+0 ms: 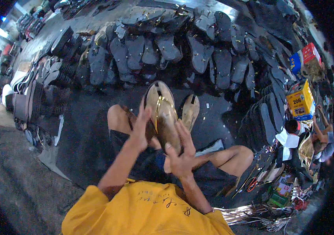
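Between my two hands is a brownish shoe last (168,127), its rounded toe end pointing away from me. A shiny gold strap (163,103) loops over its front part, and a dark mark shows at the toe. My left hand (140,131) presses along the left side with its fingers stretched upward; some fingers are hidden beneath. My right hand (181,156) grips the near end from the right, thumb on top. Just right of this, a second similar last (190,111) lies near my right knee, with a dark mark at its tip.
Many dark sandal soles (151,51) with gold bits lie in rows ahead. More soles stand stacked left (34,102) and right (262,121). At right are a yellow can (300,100), a red-and-blue box (307,58), scissors (251,184), gold strips (249,213) and another person (323,135).
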Demonstrator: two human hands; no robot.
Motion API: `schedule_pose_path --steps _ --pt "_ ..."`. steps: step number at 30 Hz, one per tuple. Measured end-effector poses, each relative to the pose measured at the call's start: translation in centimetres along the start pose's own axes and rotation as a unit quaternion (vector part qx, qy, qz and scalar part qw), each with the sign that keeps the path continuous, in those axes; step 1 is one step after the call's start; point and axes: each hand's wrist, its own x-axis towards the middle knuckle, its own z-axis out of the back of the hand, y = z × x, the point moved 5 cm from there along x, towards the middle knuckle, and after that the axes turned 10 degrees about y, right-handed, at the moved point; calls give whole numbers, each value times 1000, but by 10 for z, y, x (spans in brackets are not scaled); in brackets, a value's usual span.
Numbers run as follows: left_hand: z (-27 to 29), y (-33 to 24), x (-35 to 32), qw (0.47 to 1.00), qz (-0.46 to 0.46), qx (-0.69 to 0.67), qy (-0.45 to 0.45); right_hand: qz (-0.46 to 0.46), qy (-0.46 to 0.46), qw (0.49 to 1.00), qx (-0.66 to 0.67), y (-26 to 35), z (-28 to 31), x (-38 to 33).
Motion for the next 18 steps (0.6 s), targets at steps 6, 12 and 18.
schedule_pose_path --steps 6,12,18 --pt "14 36 -60 980 151 -84 -95 -127 29 957 258 -37 13 -25" --pt "-15 9 -104 970 199 -45 -133 -258 162 935 183 -39 6 -43" --pt "-21 19 -112 973 173 -130 -77 -379 121 814 423 -8 15 -48"
